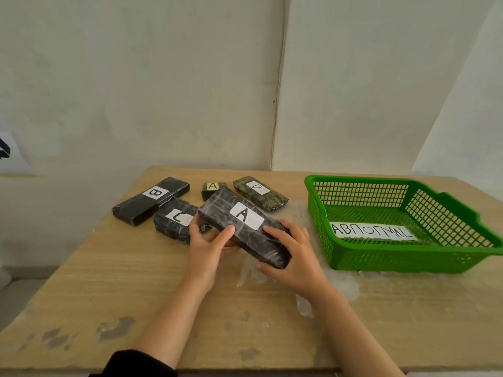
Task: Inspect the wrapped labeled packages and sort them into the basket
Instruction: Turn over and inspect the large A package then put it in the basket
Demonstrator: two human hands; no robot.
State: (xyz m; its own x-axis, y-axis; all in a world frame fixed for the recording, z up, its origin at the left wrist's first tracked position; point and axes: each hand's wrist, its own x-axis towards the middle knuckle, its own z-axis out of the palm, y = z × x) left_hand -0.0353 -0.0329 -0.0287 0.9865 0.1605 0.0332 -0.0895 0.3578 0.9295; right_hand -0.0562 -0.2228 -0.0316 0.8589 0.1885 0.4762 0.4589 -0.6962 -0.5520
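A long black wrapped package labeled A (239,221) is held just above the table at the middle. My left hand (208,247) grips its left side with the thumb on top. My right hand (290,254) grips its near right end, fingers curled over the top edge. A green mesh basket (457,257) stands to the right, with a paper slip reading ABNORMAL (373,231) lying inside it. Behind the held package lie a black package labeled B (151,201), a dark one labeled C (174,221), a small green one labeled A (212,189) and a green one labeled D (261,195).
The wooden table (122,281) has stains near its front edge and whitish patches beside the basket. White walls meet in a corner close behind the table. A paper sheet (13,153) hangs on the wall at far left.
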